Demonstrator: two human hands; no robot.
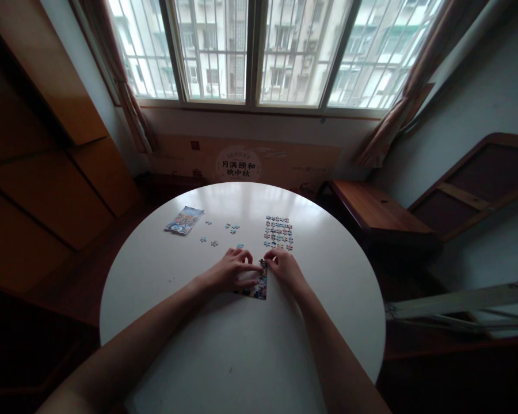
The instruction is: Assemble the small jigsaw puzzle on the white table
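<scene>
A partly joined jigsaw puzzle (262,287) lies on the white round table in front of me, its left part covered by my left hand. My left hand (231,270) rests over it with fingers spread, the fingertips at its upper right part. At the puzzle's top right corner, the thumb and fingers of my right hand (284,269) are pinched together at a small dark puzzle piece (262,263). Just beyond my left fingers is a light blue loose piece (240,246). Rows of loose puzzle pieces (278,231) are laid out past my right hand.
A colourful picture sheet (185,220) lies at the far left of the round table (190,356). Several scattered pieces (232,227) lie between it and the rows. Beyond the table stand a wooden bench (371,204) on the right and a barred window (259,52).
</scene>
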